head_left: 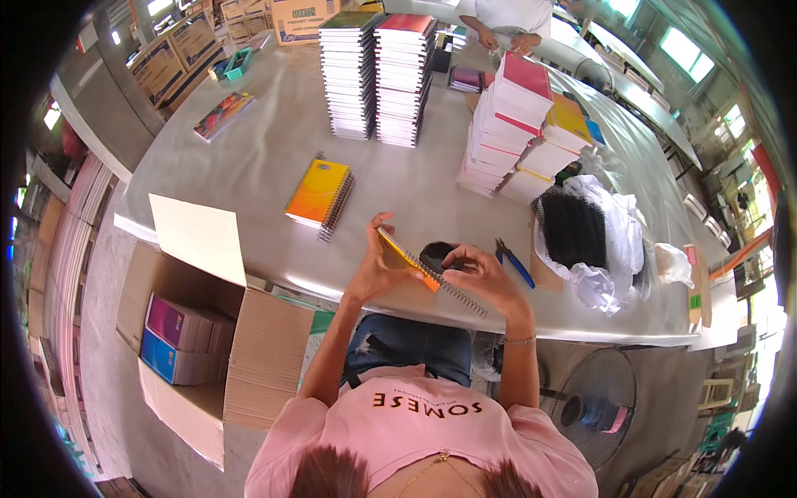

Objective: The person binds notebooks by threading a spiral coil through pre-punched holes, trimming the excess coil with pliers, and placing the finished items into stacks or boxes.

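Near the front edge of the table, my left hand grips a thin yellow-orange notebook tilted on its edge. A metal spiral coil runs along the notebook's side and sticks out past its lower right end. My right hand has its fingers closed at the coil, thumb and fingertips pinched together. Just behind them is a dark round object, partly hidden by the right hand. Blue-handled pliers lie to the right of that hand. Beyond my left hand rests a small pile of yellow-orange spiral notebooks.
Tall notebook stacks stand at the back, with unbound page piles to the right. White plastic and black material lie far right. An open carton holding notebooks is at left, a fan below right. Another person works across the table.
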A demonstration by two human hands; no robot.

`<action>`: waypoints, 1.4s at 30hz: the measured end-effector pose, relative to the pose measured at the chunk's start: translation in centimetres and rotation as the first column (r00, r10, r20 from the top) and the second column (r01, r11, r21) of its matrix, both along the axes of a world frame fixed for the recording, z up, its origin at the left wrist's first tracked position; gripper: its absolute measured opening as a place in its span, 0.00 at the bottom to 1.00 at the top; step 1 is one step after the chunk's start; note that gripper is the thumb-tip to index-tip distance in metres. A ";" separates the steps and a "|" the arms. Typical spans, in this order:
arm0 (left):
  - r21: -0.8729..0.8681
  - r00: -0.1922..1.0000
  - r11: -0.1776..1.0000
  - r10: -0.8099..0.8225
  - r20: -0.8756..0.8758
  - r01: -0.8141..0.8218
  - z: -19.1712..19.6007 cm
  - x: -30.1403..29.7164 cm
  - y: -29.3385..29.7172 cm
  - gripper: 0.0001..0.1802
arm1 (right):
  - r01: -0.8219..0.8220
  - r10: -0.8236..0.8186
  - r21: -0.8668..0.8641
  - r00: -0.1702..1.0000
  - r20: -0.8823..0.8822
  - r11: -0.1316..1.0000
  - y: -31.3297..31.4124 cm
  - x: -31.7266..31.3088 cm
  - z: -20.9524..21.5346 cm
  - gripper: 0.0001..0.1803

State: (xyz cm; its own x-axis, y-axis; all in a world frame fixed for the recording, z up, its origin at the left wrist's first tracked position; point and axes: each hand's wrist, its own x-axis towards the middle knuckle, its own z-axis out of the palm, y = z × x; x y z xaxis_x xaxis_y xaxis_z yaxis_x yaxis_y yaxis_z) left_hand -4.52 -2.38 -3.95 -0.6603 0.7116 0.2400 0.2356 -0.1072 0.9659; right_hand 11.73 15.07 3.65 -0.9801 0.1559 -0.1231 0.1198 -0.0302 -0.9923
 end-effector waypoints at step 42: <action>0.065 0.988 0.988 -0.146 0.060 0.142 -0.2 1.3 0.0 0.53 | -0.067 0.031 0.209 0.985 0.172 0.976 -0.8 -1.0 2.5 0.14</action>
